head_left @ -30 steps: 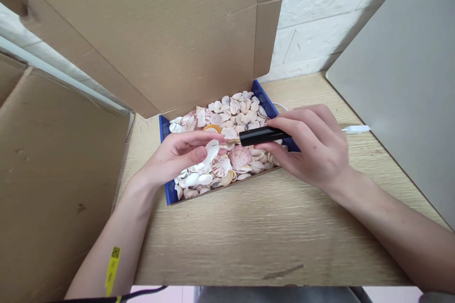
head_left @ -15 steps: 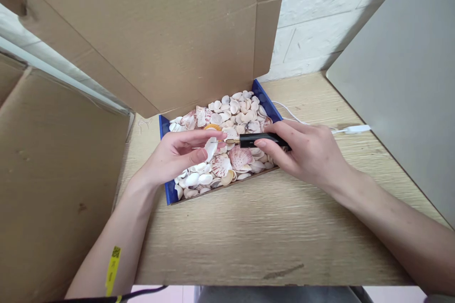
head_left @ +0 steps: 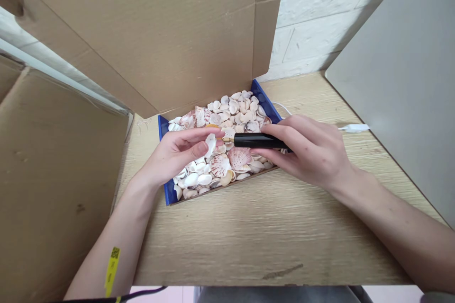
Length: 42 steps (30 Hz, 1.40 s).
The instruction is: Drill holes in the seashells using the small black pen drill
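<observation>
Over a box of seashells, my left hand (head_left: 181, 151) pinches a white seashell (head_left: 211, 145) between thumb and fingers, its face turned to the right. My right hand (head_left: 309, 149) is closed around a black hand drill (head_left: 259, 140) with a brass chuck (head_left: 228, 140). The thin bit points left and its tip reaches the shell; whether it has gone through, I cannot tell. Below both hands lie many loose shells, among them a pink scallop shell (head_left: 239, 157) and a striped one (head_left: 220, 165).
The shell box has blue side walls (head_left: 265, 99) and an upright cardboard lid (head_left: 170, 33) behind it. Another cardboard piece (head_left: 60, 161) stands on the left. A grey panel (head_left: 401, 71) leans at the right, near a white cable connector (head_left: 355, 128) on the wooden table (head_left: 249, 236).
The drill has shifted slightly left, and my right-hand fingers have changed position along its body. My left hand still pinches the shell in nearly the same place.
</observation>
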### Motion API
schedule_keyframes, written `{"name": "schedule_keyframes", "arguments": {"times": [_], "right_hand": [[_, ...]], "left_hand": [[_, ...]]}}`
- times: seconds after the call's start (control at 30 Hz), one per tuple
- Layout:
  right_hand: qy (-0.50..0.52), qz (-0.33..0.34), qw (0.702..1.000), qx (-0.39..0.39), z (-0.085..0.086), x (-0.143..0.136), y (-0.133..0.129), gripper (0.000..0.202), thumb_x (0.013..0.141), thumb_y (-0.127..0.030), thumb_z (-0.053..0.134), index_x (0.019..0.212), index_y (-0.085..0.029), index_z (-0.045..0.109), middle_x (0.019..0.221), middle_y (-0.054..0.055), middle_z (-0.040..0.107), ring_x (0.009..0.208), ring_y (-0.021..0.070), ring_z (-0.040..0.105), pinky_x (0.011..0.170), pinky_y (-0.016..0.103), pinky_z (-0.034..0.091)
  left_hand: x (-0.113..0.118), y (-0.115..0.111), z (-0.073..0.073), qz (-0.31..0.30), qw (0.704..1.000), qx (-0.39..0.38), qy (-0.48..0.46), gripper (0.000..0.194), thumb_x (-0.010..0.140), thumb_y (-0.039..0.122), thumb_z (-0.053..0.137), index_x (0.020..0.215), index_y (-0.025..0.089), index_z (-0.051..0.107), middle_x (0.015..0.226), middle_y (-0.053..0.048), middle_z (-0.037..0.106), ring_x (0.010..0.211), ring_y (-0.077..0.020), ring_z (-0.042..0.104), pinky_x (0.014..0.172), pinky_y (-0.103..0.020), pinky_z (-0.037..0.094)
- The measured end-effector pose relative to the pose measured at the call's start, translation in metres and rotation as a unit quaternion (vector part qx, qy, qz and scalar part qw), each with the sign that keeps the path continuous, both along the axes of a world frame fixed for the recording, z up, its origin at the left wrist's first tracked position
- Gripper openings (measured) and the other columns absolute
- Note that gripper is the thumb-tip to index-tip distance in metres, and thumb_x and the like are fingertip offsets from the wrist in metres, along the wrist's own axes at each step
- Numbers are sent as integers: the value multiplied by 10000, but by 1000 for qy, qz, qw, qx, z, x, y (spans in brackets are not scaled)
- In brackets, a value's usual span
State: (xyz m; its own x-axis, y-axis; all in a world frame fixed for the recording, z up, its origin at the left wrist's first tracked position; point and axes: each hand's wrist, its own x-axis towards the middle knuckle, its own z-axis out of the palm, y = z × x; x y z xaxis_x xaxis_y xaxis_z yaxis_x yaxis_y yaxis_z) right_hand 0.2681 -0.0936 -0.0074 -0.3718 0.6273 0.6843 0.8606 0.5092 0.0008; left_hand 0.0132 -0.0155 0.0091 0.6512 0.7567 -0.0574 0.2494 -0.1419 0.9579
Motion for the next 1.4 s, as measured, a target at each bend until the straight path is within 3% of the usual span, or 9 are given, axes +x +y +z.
{"name": "schedule_keyframes", "arguments": {"times": [0.17,0.33,0.53,0.63,0.97,1.4], "right_hand": [[-8,19,999,26,-1,0,-1,261,849,-328,641,1054,-188,558,789,21,633,700,140,572,576,260,417],[-2,3,1000,7,0,-1,1,269,843,-386,636,1005,-178,583,754,36,639,680,164,556,583,293,433],[1,-10,999,-50,-2,-6,-1,247,884,-439,558,823,-201,587,643,17,618,612,166,533,571,300,406],[-3,-6,997,-82,-3,-10,-3,279,914,-428,510,798,-185,584,590,1,576,552,142,507,533,278,363],[1,10,996,-92,-3,-16,-6,257,920,-398,520,868,-158,594,637,-6,623,503,110,517,480,251,298],[9,36,994,-104,-7,-19,-6,261,924,-390,524,981,-143,587,710,-2,624,580,105,539,530,235,363]], "left_hand": [[0,0,1,-16,1000,-2,-12,284,836,361,664,1102,276,713,1099,-43,725,984,-210,654,766,-285,510],[-1,-1,0,-23,999,-16,-15,289,824,338,682,1103,266,712,1065,-46,732,798,-170,671,585,-235,485],[0,-1,1,-7,999,-27,-20,304,774,317,735,1071,251,728,1117,-61,719,970,-224,669,694,-272,541],[1,-1,2,-9,999,-35,-23,307,762,283,747,1068,269,730,1096,-49,728,964,-212,674,709,-264,549],[3,-3,5,-24,997,-71,-35,327,726,223,774,1045,282,735,1085,-43,736,975,-231,689,758,-310,579],[7,-6,7,-16,995,-96,-21,358,664,134,795,995,261,745,1094,-31,736,1003,-208,688,826,-301,578]]}}
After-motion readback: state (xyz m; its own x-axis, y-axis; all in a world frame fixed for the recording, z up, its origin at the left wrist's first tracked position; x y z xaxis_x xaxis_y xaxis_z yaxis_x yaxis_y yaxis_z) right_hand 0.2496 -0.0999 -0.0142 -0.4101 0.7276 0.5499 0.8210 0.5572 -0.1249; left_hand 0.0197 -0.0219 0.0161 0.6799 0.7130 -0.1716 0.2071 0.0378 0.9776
